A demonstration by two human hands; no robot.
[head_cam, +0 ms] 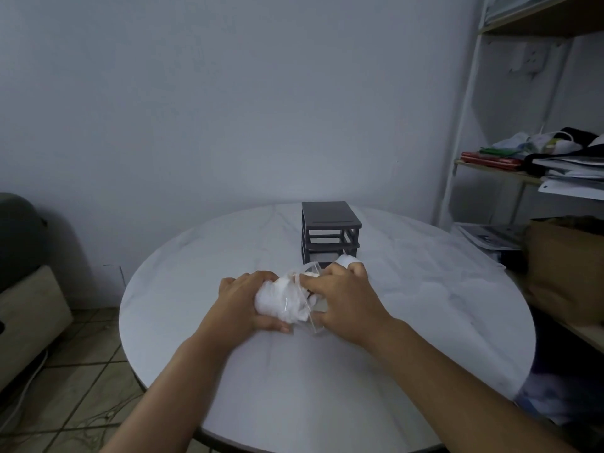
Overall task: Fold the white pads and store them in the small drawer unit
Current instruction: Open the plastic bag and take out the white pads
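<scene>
Drawer unit [330, 232] at far centre of round table [183, 289]; bare top open wide on both sides. Its front approach blocked by left hand [243, 300], right hand [343, 302], white pads [274, 304], clear drawer [315, 323]. Shelf rack [459, 135] crowds table's right edge.

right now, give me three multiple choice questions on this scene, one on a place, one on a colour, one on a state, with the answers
1. Where does the drawer unit stand?
A on the floor
B on the table, beyond the white pads
C on a shelf

2. What colour is the drawer unit's frame?
A dark grey
B white
C red

3. What is the left hand doing?
A lying flat on the table
B hanging off the table edge
C gripping the white pads

Answers:
1 B, it stands on the round tabletop past the pads.
2 A, top and bars are dark grey.
3 C, its fingers curl round the white bundle, while the right hand holds the clear container.
</scene>
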